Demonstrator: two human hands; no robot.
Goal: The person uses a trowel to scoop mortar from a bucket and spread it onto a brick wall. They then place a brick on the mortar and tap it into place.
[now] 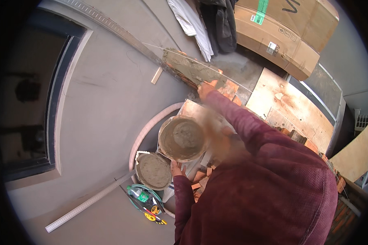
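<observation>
My right hand [205,90] is stretched forward at the near side of a low brick wall [229,87] topped with wet grey mortar [190,67]. Its fingers are closed, and what they hold is hidden. A taut white string [229,76] runs along the wall. Lower down, my left hand [178,168] touches the near edge of a large round mortar bucket [163,141], its fingers apart. Mortar coats the inside of this bucket, with a lump at the bottom. Just left of that hand stands a second bucket [137,173], nearly full of grey mortar.
A thick pale hose [145,130] curves behind the buckets. Near it lie a green-labelled bottle [140,195] and yellow-handled tools [153,217]. Loose bricks [199,177] lie beside my left arm. Plywood [292,112], a cardboard box [282,36] and hanging clothes [216,24] are farther off.
</observation>
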